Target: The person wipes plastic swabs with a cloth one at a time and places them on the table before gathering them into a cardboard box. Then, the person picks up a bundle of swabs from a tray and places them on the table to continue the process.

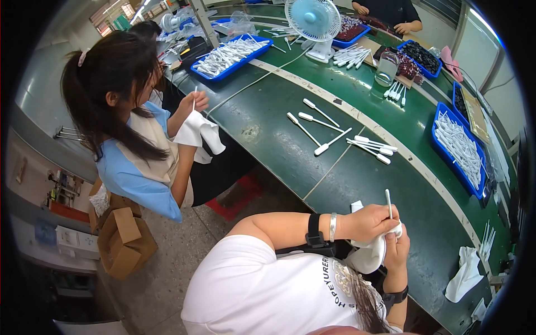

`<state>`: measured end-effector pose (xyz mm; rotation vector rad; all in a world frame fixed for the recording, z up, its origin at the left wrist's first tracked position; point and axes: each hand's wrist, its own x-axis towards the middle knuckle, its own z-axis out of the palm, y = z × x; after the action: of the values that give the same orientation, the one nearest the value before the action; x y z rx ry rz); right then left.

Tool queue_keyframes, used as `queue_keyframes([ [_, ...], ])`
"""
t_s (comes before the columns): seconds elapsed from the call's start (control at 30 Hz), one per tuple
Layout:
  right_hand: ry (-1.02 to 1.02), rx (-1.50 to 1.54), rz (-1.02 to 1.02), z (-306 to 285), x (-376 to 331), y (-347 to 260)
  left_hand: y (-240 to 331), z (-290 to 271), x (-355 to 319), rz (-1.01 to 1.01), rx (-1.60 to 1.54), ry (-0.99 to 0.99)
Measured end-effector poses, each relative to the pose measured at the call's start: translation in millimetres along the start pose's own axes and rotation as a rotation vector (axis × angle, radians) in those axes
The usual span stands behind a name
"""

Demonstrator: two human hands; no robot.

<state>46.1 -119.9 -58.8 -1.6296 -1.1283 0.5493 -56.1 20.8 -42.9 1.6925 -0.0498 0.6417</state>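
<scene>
Pinching white stick (388, 204) near-upright by near edge of table (346, 187), with left hand (368, 223) fingers pressed together on its shaft. Gripping white cloth (365, 258) with curled right hand (397, 251) fingers, seemingly around the stick's lower end, mostly hidden. Best wiping evenly: steadying shaft, turning slowly, not bending it, keeping cloth off loose sticks (305, 116) ahead.

I watched the person's left forearm (293, 228) stretch sideways from a bent elbow (240, 226), the left hand (368, 223) curled, fingertips pinched. The right forearm (397, 277) angled upward, the right hand (397, 249) closed snugly beside the left.
</scene>
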Motion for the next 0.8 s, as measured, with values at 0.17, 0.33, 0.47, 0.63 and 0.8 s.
queue_keyframes([
  [0.17, -0.081, 0.039, -0.006, -3, -9, -15, 1, -4, -11, -0.178, -0.38, -0.059],
  [0.33, 0.052, 0.343, 0.008, 7, -5, -10, -10, -6, -14, -0.48, -0.781, 0.1],
  [0.47, -0.036, 0.428, -0.028, 5, -4, 2, -16, -13, -12, -0.551, -0.929, 0.095],
  [0.63, 0.117, 0.258, 0.057, 2, -1, 4, -27, -11, -1, -0.56, -1.123, 0.04],
  [0.8, 0.339, 0.663, 0.161, -13, -11, 10, -24, -19, 2, -0.585, -1.019, 0.119],
])
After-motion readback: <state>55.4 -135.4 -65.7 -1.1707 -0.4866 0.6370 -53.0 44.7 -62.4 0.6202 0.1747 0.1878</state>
